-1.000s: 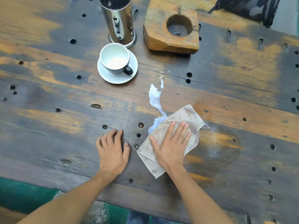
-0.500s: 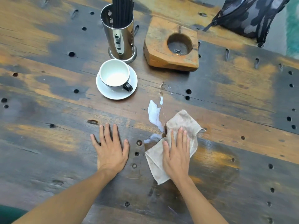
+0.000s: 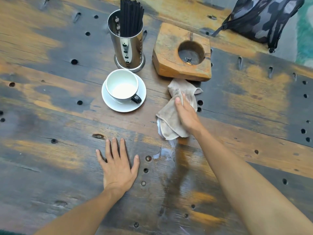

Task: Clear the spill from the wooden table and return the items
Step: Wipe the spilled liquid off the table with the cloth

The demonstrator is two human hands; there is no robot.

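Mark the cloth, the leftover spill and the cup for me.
cloth (image 3: 169, 119): head view, on the bare fold left of the right hand.
spill (image 3: 165, 154): head view, on the wet streak below the cloth.
cup (image 3: 122, 87): head view, on its white inside.

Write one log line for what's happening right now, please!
step: wiping spill | right hand: presses cloth, near wooden block | left hand: flat on table | wet streak left

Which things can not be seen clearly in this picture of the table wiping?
- Spill under the cloth: head view, covered by cloth and right hand.
- Right hand fingers: motion blur, so the grip is unclear.
- Bag: cut off by the top edge.
- Straws: lower parts hidden inside the metal holder.
- Wooden block hole contents: too small to identify.
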